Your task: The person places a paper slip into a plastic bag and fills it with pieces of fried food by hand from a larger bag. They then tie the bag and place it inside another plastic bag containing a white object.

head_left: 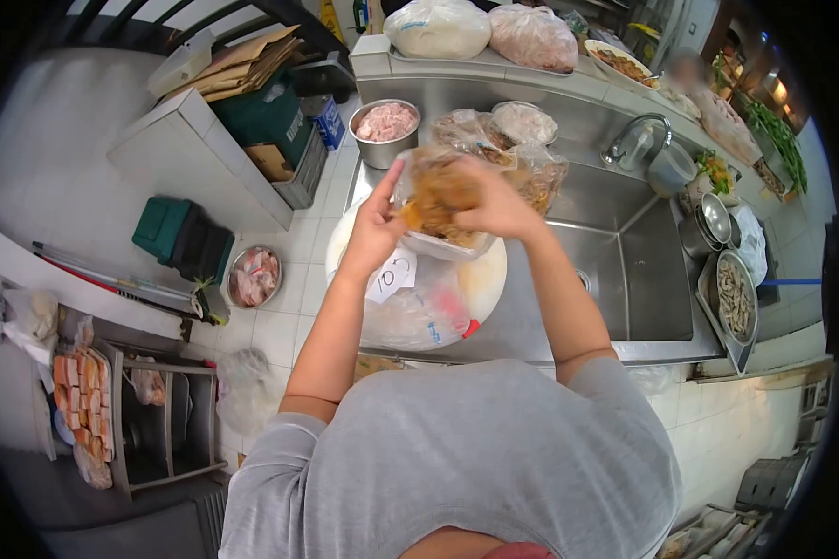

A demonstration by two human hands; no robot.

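A clear plastic container of brown food sits above a round white board, and the food is smeared by motion. My left hand is at the container's left side, its fingers wrapped around the edge. On the right, my right hand is closed on the brown food at the container's top. Below lie a clear plastic bag and a paper marked "10". Bags of brown food stand just behind my right hand.
Behind are a metal pot of pink meat and a bowl of pale food. A steel sink with a faucet lies to the right. Farther right is a tray of small fish. A person stands beyond the counter.
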